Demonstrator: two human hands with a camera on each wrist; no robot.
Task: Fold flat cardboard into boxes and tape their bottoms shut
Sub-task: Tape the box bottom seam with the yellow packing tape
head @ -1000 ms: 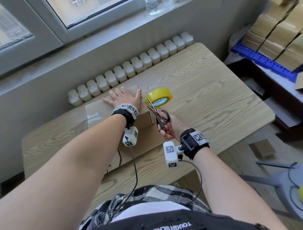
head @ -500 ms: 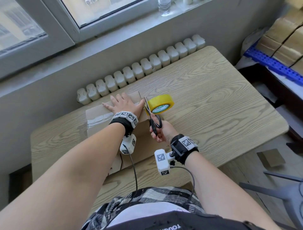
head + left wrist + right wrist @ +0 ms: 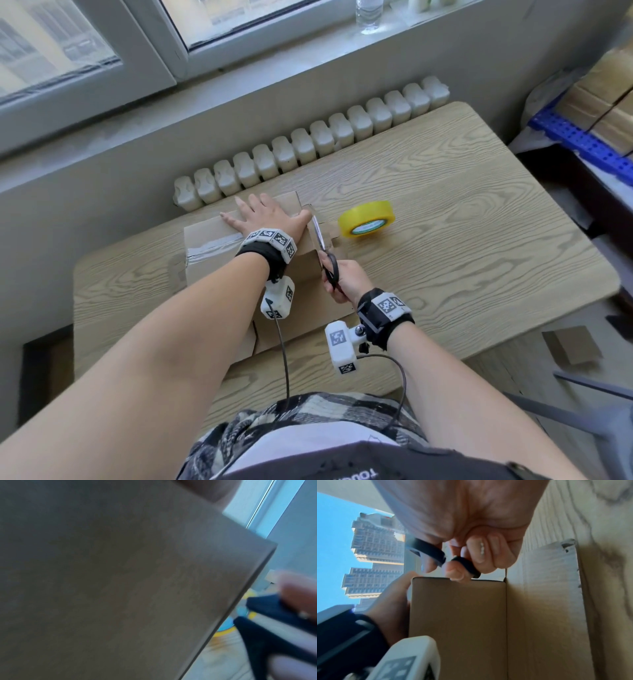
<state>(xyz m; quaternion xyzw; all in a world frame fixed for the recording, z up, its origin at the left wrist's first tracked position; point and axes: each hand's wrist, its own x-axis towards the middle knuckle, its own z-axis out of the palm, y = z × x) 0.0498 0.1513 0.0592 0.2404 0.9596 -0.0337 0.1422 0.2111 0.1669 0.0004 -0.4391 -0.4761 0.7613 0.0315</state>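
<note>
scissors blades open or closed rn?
Closed, as far as the head view shows: the scissors show one narrow blade line beside the box, gripped by the right hand.

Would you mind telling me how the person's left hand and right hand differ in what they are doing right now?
The left hand lies flat, fingers spread, pressing down on top of the cardboard box; the right hand is curled through the black handles of the scissors. The left hand sits above the box, while the right hand is beside its right end. Both wear wrist bands with cameras and work at the same taped box.
</note>
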